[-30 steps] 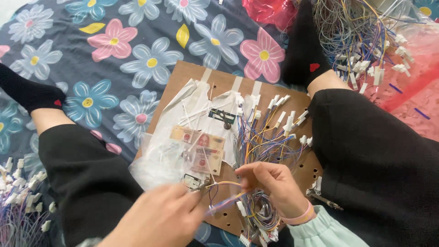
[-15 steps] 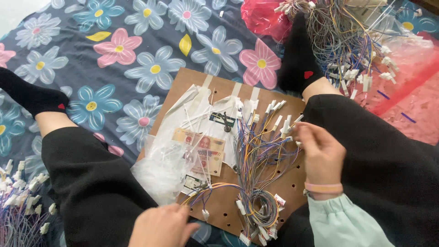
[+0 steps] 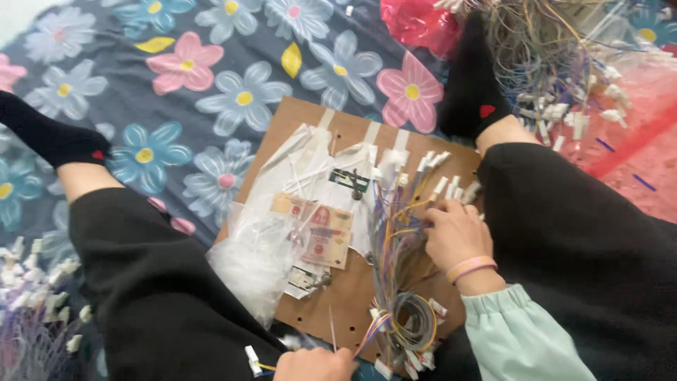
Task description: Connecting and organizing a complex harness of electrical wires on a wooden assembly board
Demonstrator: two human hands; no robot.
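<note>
The wire bundle (image 3: 396, 240) lay on the brown pegboard (image 3: 356, 296), which rested across the person's lap on a flowered bedsheet (image 3: 211, 85). Its long axis ran from the white connectors (image 3: 441, 185) at the far edge toward the person, ending in a coiled loop (image 3: 412, 326) at the near edge.

The right hand (image 3: 457, 236) sat on the board just right of the bundle's upper half, fingers (image 3: 434, 224) curled inward and touching the strands; whether they pinched any could not be told. The bundle lay to this hand's left, so this hand was the nearer to its middle.

The left hand (image 3: 314, 365) was at the bottom edge of the view, closed on a thin wire with a white plug (image 3: 254, 358), near the coil but apart from it.

A clear plastic bag (image 3: 257, 261) and banknotes (image 3: 321, 229) lay left of the bundle. A loose heap of wires (image 3: 557, 70) lay beyond the right foot.
</note>
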